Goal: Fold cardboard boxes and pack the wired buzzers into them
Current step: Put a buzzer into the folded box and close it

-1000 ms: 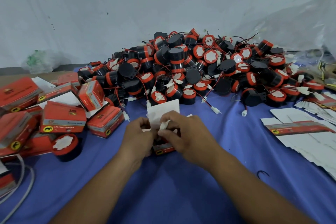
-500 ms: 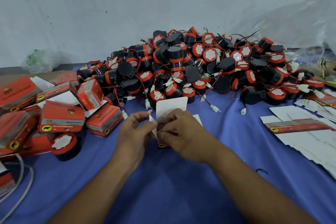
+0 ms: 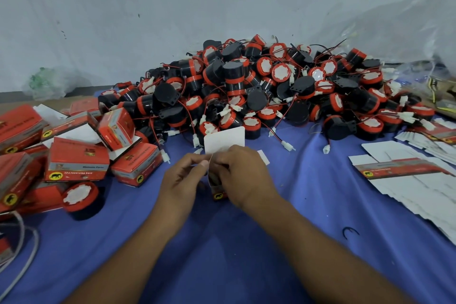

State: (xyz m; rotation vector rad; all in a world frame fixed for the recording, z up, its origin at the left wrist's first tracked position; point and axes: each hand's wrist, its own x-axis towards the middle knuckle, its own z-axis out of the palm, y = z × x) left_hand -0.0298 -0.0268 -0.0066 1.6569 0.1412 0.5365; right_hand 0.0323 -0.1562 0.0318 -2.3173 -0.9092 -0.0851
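Note:
A small red-and-white cardboard box (image 3: 223, 142) stands on the blue cloth in the middle, its white top flap pointing up. My left hand (image 3: 181, 181) pinches the box's left edge with thumb and fingertips. My right hand (image 3: 243, 176) curls over the box's right side and hides most of it; a dark opening shows between the hands. A big heap of black-and-orange wired buzzers (image 3: 259, 89) lies just behind. One loose buzzer (image 3: 81, 200) stands at the left front.
Several folded red boxes (image 3: 76, 159) are piled at the left. Flat unfolded box blanks (image 3: 407, 173) lie spread at the right. A white cable (image 3: 17, 249) loops at the lower left. A clear plastic bag (image 3: 419, 39) sits at the back right against the wall.
The box has been drawn a little nearer the heap and turned more upright, and its white flap now stands higher. My left hand has shifted from under the box to pinching its left edge.

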